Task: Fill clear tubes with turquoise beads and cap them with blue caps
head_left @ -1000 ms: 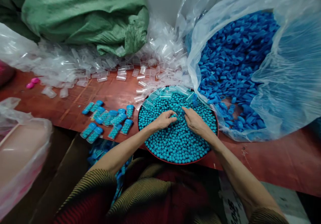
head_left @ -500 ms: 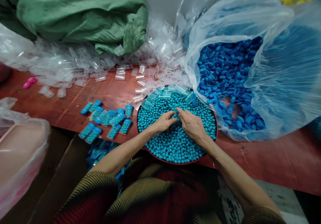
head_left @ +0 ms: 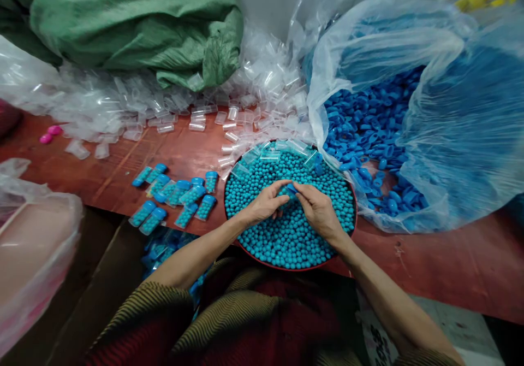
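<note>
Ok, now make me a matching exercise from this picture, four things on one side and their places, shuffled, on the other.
Things:
1. Teal beads
2. Filled tubes
3. Heaped blue caps
4. Small blue piece

Places:
A. On the table, left of the round container
B. At the fingers of the right hand
C. Filling the round container
D. In the translucent bag

Pairs: 1-C, 2-A, 3-D, 4-B

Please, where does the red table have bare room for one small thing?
Right front: bare table between the bag of blue caps and the front edge, save some thin strands. Left: a patch between the loose clear tubes and the filled tubes. Crowded: the back, heaped with more clear tubes, and the bead basin.
</note>
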`<state>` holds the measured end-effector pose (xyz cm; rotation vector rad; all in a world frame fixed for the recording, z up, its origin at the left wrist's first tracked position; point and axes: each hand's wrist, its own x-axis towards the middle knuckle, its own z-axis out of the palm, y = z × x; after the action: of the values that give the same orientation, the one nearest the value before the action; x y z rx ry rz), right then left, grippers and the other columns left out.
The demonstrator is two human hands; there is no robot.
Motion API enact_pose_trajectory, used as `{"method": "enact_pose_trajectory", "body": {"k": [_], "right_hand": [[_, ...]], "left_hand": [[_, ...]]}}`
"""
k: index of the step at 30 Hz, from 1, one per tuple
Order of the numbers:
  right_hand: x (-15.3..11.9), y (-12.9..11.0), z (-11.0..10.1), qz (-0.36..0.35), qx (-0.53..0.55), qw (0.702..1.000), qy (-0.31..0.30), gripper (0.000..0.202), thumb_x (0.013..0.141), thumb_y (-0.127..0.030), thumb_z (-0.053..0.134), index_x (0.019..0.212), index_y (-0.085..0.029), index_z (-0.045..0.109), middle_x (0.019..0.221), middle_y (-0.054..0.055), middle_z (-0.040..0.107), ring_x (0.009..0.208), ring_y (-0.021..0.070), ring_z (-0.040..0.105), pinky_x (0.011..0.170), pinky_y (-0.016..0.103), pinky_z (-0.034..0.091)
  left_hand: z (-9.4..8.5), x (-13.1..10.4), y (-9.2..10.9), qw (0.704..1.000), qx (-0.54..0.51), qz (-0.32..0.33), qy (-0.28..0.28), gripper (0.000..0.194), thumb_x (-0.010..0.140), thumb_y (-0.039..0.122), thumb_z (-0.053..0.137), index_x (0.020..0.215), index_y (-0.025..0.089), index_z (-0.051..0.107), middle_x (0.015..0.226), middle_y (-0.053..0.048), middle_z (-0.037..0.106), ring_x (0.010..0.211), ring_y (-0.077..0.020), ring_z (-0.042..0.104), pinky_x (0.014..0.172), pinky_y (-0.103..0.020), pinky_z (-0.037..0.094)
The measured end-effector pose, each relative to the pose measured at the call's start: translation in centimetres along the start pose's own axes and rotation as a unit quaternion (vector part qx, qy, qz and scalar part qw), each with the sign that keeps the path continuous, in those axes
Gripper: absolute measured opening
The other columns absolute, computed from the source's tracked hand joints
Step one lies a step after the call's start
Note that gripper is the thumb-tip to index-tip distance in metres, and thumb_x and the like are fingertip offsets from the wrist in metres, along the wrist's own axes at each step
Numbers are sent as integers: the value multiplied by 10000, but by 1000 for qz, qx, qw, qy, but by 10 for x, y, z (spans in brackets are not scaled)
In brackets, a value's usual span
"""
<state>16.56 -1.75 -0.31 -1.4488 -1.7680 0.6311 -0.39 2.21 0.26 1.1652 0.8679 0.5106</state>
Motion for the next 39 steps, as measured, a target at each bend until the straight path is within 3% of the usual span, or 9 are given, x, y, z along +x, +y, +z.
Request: {"method": "enact_pose_trajectory", "body": {"k": [6, 12, 17, 24, 29, 35, 39], "right_hand": [[-3, -2, 5, 121, 132, 983, 33, 233, 817, -329, 589, 989, -249, 724, 979, 24, 737, 923, 205, 671, 881, 384, 520], [-10, -7, 3, 110, 159, 980, 43, 242, 824, -297, 577, 1019, -260, 716, 1094, 24, 711, 1032, 200, 639, 967, 390, 469], [-11, -7, 2, 173, 225, 958, 47, 193, 769, -316, 632, 914, -221, 717, 893, 23, 739, 843, 192, 671, 810, 357, 533], [-16, -16, 5, 37, 112, 989, 88, 190, 857, -253, 556, 967, -241, 710, 974, 34, 720, 911, 179, 653, 852, 345, 515], [-18, -14, 6, 28, 127, 987, 96, 164, 844, -220, 585, 941, -248, 713, 892, 10, 723, 834, 162, 666, 779, 310, 539], [-17, -18, 4, -47, 96, 991, 80, 187, 860, -192, 563, 960, -248, 711, 965, 32, 715, 885, 160, 661, 812, 311, 531], [-17, -15, 3, -18, 121, 991, 50, 192, 853, -206, 562, 985, -241, 696, 1000, 39, 706, 927, 167, 650, 845, 332, 519]], "left_hand": [[4, -6, 0, 1000, 20, 3, -2, 595, 814, 259, 561, 1372, 153, 381, 573, 76, 480, 404, -48, 448, 379, -151, 329], [11, -11, 4, 999, -40, 3, 17, 584, 811, 279, 555, 1360, 164, 391, 634, 69, 494, 410, -38, 455, 402, -162, 344], [11, -13, 2, 1000, -2, 17, 11, 563, 813, 238, 552, 1351, 172, 404, 644, 70, 482, 420, -29, 455, 423, -157, 356], [15, -19, 8, 999, -37, 25, 24, 557, 823, 244, 531, 1357, 169, 396, 637, 76, 458, 413, -26, 445, 416, -155, 359], [13, -21, 5, 999, 5, 33, 21, 558, 809, 245, 564, 1342, 172, 412, 626, 80, 435, 414, -30, 446, 407, -155, 355], [20, -19, 4, 996, -28, 50, 63, 424, 797, 268, 567, 1203, 170, 494, 619, 83, 412, 381, -18, 374, 369, -159, 354], [19, -19, 1, 996, -37, 43, 71, 391, 792, 296, 574, 1156, 181, 489, 625, 83, 434, 372, -18, 380, 353, -151, 348]]}}
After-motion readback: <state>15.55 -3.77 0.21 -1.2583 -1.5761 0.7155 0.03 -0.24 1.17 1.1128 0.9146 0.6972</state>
